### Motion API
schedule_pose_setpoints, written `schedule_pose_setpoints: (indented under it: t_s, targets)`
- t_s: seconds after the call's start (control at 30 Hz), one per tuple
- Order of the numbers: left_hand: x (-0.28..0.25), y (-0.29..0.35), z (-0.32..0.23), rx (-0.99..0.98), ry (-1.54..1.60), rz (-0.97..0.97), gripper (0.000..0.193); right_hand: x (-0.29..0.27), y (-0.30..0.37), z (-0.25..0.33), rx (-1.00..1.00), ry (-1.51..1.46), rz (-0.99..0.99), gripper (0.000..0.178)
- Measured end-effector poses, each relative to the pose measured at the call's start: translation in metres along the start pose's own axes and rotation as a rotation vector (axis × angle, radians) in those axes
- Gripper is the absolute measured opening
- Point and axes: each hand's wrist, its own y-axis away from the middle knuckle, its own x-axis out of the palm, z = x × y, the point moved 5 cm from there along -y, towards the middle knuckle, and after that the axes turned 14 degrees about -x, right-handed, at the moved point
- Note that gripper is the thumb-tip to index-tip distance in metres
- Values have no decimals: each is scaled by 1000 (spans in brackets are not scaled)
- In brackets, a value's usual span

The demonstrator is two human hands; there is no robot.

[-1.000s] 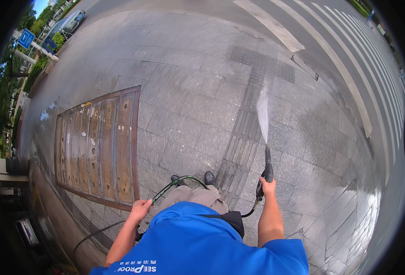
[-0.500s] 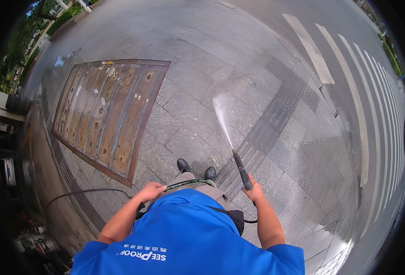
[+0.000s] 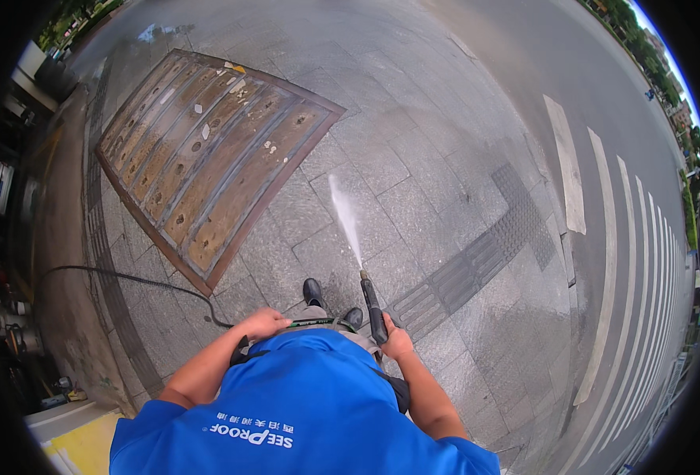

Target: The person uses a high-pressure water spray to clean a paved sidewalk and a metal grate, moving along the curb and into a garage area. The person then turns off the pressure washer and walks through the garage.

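Observation:
My right hand [image 3: 397,339] is wrapped round the black grip of a pressure washer gun [image 3: 372,307]. From its nozzle a white fan of water spray [image 3: 345,215] shoots forward onto the grey paving [image 3: 413,182]. At my waist, my left hand [image 3: 263,324] is closed round a dark hose with a green marking [image 3: 306,321]. A black hose [image 3: 144,282] trails from beside that hand across the ground to the left. Below my hands, my black shoes [image 3: 313,291] stand on the slabs.
A large rusty metal cover [image 3: 207,150] with debris on it lies ahead to the left. Dark tactile paving strips [image 3: 472,265] cross the slabs at right. Beyond the kerb, a road carries white crossing stripes [image 3: 608,237]. Cluttered dark equipment [image 3: 17,340] lines the far left.
My right hand and the gun have moved left, toward my body's middle, and the spray has moved with them. My view has turned, so the metal cover appears rotated. Both hands keep their hold.

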Motion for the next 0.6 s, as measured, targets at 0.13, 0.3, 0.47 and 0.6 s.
schedule_pose_setpoints:
  t_s: [0.13,0.3,0.47,0.6]
  targets:
    - [-21,-4,21,4,90,32,47,-43,-62,28,26,33,-97,95]
    - [-56,-26,40,30,146,-74,47,-105,-107,17,151,25,-356,93]
    - [-99,-42,36,109,205,-118,47,-144,-156,53,130,50,-355,92]
    - [-131,-52,33,73,225,-106,46,-182,-198,99,68,89,-356,89]
